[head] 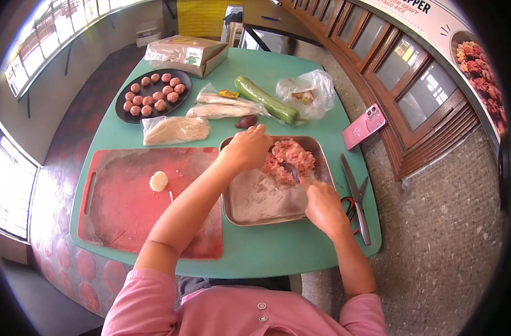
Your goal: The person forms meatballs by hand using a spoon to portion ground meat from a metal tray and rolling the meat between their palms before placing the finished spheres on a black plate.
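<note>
My right hand [324,207] grips a metal spoon [290,170], its bowl set into a mound of raw ground meat [295,155]. The meat sits in the far right part of a rectangular metal tray [272,206], whose bottom shows pale smears. Over the tray's far left corner, my left hand [250,146] has its fingers curled down. Whether it holds the rim or something else is hidden by the hand itself. A red onion [246,122] lies just beyond that hand. Left of the tray, a red cutting board [129,210] carries a peeled white piece [158,181], perhaps onion.
On the green table [255,256], a black oval plate [129,115] holds several meatballs. Bagged noodles [175,129], a green gourd [266,100], a plastic bag [318,90] and a box [188,52] stand farther back. To the right are a pink phone [364,126], a knife [356,197] and scissors [351,210].
</note>
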`<state>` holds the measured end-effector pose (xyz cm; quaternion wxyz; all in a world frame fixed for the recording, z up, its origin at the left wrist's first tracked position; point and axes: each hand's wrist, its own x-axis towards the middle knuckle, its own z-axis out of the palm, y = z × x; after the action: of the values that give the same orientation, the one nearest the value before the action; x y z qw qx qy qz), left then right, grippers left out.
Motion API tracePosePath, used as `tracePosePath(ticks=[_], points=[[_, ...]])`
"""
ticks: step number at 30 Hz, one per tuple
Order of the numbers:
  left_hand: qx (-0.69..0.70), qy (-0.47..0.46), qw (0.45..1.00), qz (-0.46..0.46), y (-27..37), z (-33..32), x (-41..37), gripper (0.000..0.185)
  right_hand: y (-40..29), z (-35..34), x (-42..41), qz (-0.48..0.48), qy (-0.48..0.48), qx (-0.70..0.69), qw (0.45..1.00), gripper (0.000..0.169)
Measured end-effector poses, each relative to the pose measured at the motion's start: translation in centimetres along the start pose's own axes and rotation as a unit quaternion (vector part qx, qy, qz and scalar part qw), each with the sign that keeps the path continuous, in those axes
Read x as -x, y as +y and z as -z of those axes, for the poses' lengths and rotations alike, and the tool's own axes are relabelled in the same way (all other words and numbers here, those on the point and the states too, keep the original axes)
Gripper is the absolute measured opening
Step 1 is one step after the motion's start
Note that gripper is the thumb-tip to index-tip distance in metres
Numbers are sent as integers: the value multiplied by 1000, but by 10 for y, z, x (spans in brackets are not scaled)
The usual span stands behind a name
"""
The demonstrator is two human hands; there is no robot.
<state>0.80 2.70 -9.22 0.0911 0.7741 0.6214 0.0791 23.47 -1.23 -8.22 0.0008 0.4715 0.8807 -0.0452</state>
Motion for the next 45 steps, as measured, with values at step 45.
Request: tracePosePath(ticks=[45], points=[[300, 38, 938, -170, 4, 22, 0, 23, 49, 54, 40, 3, 127, -284, 950, 29]])
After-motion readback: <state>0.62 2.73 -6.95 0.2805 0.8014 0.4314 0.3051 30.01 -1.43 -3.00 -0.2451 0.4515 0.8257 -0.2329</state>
